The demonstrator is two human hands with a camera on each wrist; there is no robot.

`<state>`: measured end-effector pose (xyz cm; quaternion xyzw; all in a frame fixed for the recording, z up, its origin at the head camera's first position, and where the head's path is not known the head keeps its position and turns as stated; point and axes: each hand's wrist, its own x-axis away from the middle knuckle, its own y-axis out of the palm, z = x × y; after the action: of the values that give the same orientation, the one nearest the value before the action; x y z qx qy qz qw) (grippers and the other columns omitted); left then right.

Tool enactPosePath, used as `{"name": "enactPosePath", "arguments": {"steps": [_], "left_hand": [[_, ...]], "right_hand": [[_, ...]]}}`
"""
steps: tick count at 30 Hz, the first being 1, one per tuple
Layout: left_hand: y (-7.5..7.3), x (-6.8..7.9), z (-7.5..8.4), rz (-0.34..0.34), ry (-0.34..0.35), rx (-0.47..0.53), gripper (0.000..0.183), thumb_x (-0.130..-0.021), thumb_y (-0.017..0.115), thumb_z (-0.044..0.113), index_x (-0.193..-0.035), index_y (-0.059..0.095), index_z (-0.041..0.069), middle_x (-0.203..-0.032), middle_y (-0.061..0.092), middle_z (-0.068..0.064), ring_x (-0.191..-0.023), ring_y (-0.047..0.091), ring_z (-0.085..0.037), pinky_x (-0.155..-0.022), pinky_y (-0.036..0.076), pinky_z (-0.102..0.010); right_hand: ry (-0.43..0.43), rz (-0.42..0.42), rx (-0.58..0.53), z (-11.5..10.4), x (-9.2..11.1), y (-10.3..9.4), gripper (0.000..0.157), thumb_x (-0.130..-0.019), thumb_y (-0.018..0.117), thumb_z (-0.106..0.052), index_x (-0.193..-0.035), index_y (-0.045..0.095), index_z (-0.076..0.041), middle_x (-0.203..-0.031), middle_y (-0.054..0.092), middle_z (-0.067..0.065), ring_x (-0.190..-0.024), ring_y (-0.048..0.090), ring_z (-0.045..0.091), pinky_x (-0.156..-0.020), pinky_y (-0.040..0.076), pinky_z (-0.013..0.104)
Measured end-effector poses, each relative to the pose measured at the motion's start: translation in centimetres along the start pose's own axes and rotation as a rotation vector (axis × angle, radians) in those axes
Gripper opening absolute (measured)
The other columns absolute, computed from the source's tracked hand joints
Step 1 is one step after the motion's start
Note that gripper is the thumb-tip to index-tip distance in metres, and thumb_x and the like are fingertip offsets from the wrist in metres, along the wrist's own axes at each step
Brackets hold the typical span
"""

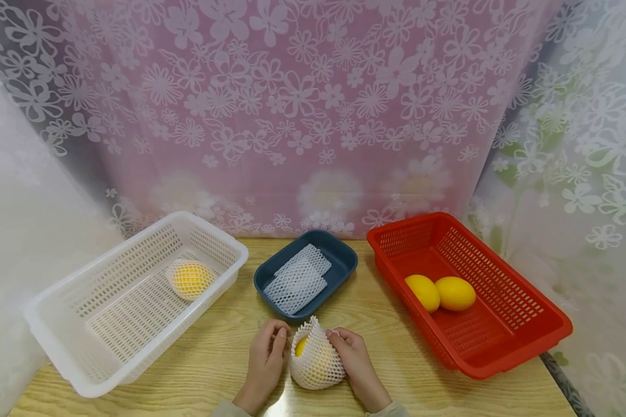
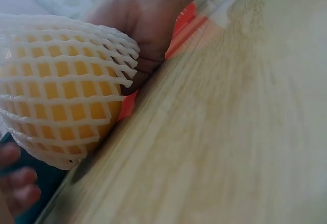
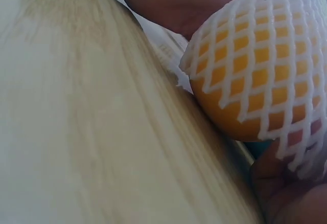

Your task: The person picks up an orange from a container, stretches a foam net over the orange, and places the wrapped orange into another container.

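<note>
On the table before me stands a yellow oval fruit [image 1: 301, 347], partly covered by a white foam fruit net [image 1: 319, 366] that rises to a point on top. The fruit shows through the mesh in both wrist views. My right hand [image 1: 356, 362] pinches the net's edge on the right, between thumb and fingers. Close by on the left is my left hand [image 1: 266, 359], its fingers loosely bent. In the left wrist view the left fingertips [image 2: 23, 185] are apart from the net, and I see nothing held there.
Behind my hands, a dark blue tray [image 1: 348, 255] bears several flat foam nets [image 1: 298, 284]. A white basket [image 1: 135, 362] to the left contains one netted yellow fruit [image 1: 192, 280]. The red basket [image 1: 506, 362] on the right has two bare yellow fruits [image 1: 456, 293]. Flowered curtains [image 1: 302, 116] hang behind.
</note>
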<state>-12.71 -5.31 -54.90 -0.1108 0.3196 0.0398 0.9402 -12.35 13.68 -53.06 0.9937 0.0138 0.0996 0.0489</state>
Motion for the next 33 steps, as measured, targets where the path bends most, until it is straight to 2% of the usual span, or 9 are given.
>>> {"name": "enactPosePath", "arguments": {"steps": [3, 7, 10, 15, 18, 22, 25, 28, 33], "left_hand": [[-0.3, 0.1, -0.3, -0.171, 0.092, 0.185, 0.026, -0.1, 0.042, 0.001, -0.121, 0.057, 0.003, -0.103, 0.061, -0.01, -0.081, 0.06, -0.017, -0.07, 0.051, -0.027], [-0.5, 0.3, -0.6, -0.45, 0.049, 0.36, 0.049, -0.107, 0.041, 0.033, -0.147, 0.035, 0.006, -0.135, 0.05, -0.018, -0.116, 0.055, -0.021, -0.096, 0.046, -0.031], [-0.6, 0.4, -0.8, -0.549, 0.031, 0.364, 0.065, -0.104, 0.036, 0.051, -0.153, 0.026, 0.009, -0.145, 0.04, -0.025, -0.132, 0.044, -0.023, -0.108, 0.035, -0.03], [-0.6, 0.6, -1.0, -0.59, 0.043, 0.334, 0.086, -0.096, 0.031, 0.071, -0.154, 0.022, 0.009, -0.148, 0.036, -0.027, -0.137, 0.037, -0.021, -0.113, 0.026, -0.028], [-0.6, 0.6, -0.9, -0.604, 0.003, 0.345, 0.09, -0.091, 0.044, 0.072, -0.154, 0.023, 0.011, -0.148, 0.039, -0.021, -0.135, 0.04, -0.022, -0.111, 0.03, -0.029], [-0.5, 0.7, -0.4, -0.6, -0.156, 0.306, 0.092, -0.081, 0.079, 0.049, -0.152, 0.029, 0.022, -0.145, 0.045, -0.008, -0.125, 0.048, -0.02, -0.104, 0.038, -0.029], [-0.3, 0.6, 0.1, -0.584, -0.231, 0.242, 0.094, -0.072, 0.09, 0.029, -0.147, 0.034, 0.027, -0.138, 0.049, 0.0, -0.117, 0.052, -0.017, -0.099, 0.042, -0.029], [-0.1, 0.5, 0.2, -0.576, -0.209, 0.222, 0.089, -0.071, 0.091, 0.025, -0.143, 0.038, 0.026, -0.133, 0.053, 0.001, -0.114, 0.055, -0.017, -0.097, 0.045, -0.03], [0.0, 0.4, -0.1, -0.582, -0.14, 0.228, 0.086, -0.069, 0.092, 0.029, -0.138, 0.042, 0.024, -0.128, 0.055, 0.002, -0.108, 0.057, -0.017, -0.093, 0.048, -0.03]], "right_hand": [[0.0, 0.005, 0.014, 0.0, 0.0, 0.0, 0.024, -0.1, 0.058, -0.019, -0.089, 0.066, 0.0, -0.075, 0.062, -0.001, -0.07, 0.056, 0.01, -0.065, 0.048, 0.025], [-0.018, 0.012, 0.029, 0.0, 0.0, 0.1, 0.023, -0.1, 0.058, -0.016, -0.09, 0.066, 0.004, -0.076, 0.063, 0.001, -0.071, 0.058, 0.01, -0.065, 0.05, 0.025], [-0.042, 0.009, 0.043, 0.2, 0.1, 0.4, 0.022, -0.099, 0.057, -0.012, -0.091, 0.066, 0.006, -0.076, 0.065, 0.001, -0.07, 0.06, 0.009, -0.065, 0.051, 0.025], [-0.103, 0.012, 0.075, 0.3, 0.3, 0.7, 0.022, -0.099, 0.056, -0.009, -0.088, 0.064, 0.008, -0.069, 0.062, -0.001, -0.063, 0.058, 0.008, -0.06, 0.05, 0.023], [-0.137, 0.032, 0.106, 0.4, 0.3, 0.8, 0.023, -0.099, 0.057, -0.009, -0.086, 0.064, 0.008, -0.065, 0.059, -0.002, -0.06, 0.056, 0.007, -0.057, 0.049, 0.022], [-0.177, 0.085, 0.189, 0.6, 0.1, 0.8, 0.021, -0.097, 0.061, -0.007, -0.084, 0.066, 0.008, -0.063, 0.056, -0.002, -0.057, 0.052, 0.006, -0.055, 0.046, 0.021], [-0.202, 0.122, 0.27, 0.7, -0.1, 0.6, 0.017, -0.095, 0.063, -0.007, -0.083, 0.068, 0.004, -0.064, 0.055, -0.003, -0.059, 0.051, 0.005, -0.056, 0.045, 0.02], [-0.222, 0.137, 0.338, 0.8, -0.2, 0.5, 0.016, -0.094, 0.065, -0.007, -0.082, 0.069, 0.001, -0.066, 0.056, -0.002, -0.061, 0.051, 0.006, -0.057, 0.044, 0.02], [-0.281, 0.144, 0.477, 0.7, -0.2, 0.2, 0.014, -0.094, 0.066, -0.01, -0.082, 0.07, -0.005, -0.07, 0.06, -0.003, -0.065, 0.052, 0.005, -0.06, 0.044, 0.022]]}}
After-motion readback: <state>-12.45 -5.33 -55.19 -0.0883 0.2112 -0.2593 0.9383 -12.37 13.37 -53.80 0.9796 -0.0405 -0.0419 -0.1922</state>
